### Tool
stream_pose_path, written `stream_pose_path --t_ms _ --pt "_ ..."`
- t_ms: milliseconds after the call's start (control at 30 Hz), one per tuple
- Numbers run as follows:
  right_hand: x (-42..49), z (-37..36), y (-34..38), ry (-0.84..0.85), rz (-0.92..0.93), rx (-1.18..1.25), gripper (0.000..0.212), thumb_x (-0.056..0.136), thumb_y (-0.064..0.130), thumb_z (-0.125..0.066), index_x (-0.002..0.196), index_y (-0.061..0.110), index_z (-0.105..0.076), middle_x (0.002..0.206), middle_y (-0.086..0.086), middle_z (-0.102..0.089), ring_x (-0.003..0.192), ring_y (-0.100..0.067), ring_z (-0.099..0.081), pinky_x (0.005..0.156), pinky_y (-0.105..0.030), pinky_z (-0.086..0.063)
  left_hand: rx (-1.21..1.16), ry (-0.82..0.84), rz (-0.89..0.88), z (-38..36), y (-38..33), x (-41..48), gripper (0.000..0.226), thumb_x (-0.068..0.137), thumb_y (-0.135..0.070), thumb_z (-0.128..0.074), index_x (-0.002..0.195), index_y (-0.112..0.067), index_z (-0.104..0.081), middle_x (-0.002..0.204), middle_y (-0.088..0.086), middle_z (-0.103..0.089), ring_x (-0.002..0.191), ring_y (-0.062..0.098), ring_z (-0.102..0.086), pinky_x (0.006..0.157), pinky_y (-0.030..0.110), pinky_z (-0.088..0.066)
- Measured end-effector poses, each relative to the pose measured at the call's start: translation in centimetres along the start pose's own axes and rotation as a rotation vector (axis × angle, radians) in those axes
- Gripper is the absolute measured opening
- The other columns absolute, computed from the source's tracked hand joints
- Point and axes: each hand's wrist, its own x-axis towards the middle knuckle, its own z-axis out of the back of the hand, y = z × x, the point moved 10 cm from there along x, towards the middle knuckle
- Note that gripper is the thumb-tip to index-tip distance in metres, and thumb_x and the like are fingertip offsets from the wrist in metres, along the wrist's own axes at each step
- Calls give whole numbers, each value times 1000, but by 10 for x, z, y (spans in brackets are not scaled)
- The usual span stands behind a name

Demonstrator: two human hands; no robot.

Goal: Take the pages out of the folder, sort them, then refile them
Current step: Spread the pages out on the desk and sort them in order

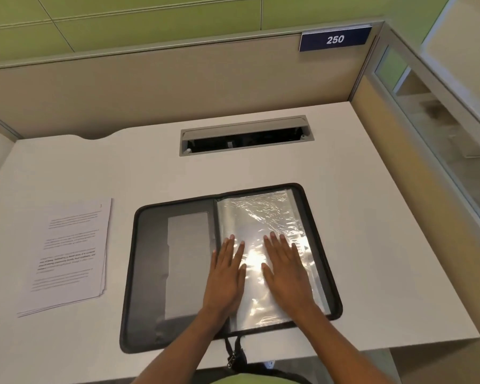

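A black zip folder (150, 273) lies open on the white desk (372, 245) in front of me. Its right half holds a stack of clear plastic sleeves (261, 214) that glare under the light. My left hand (226, 275) and my right hand (286, 270) both lie flat, fingers straight, side by side on the top sleeve. The left inner cover shows a grey pocket (187, 264). A stack of printed pages (70, 256) rests on the desk to the left of the folder, apart from it.
A grey cable hatch (244, 135) stands open in the desk behind the folder. Beige partition walls (150, 87) close the desk at the back and right. A blue sign reading 250 (335, 39) hangs on the partition. The folder's zip pulls (234, 353) hang over the front edge.
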Motion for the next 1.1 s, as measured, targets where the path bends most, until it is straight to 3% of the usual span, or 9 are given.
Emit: stream_pose_path --t_ms 133,467,1100 --pt "-9 -14 -8 59 24 -53 62 110 50 -22 164 30 0 171 7 8 157 -14 13 128 -46 -5 49 8 29 11 15 1 58 113 -42 -21 168 -35 -4 176 -7 6 161 13 11 132 50 -4" --pt "-22 10 -59 22 -14 -92 64 108 52 -28 164 34 -1 172 8 6 158 -12 9 128 -45 -10 154 52 2 -11 -25 16 61 113 -46 -17 166 -36 10 175 -8 15 160 12 18 131 48 3" --pt "-19 48 -151 32 1 -147 63 107 49 -29 164 32 -6 172 7 0 158 -13 3 127 -49 -15 79 87 -6 -59 -108 57 60 112 -47 -14 167 -35 8 176 -3 9 161 16 16 129 49 5"
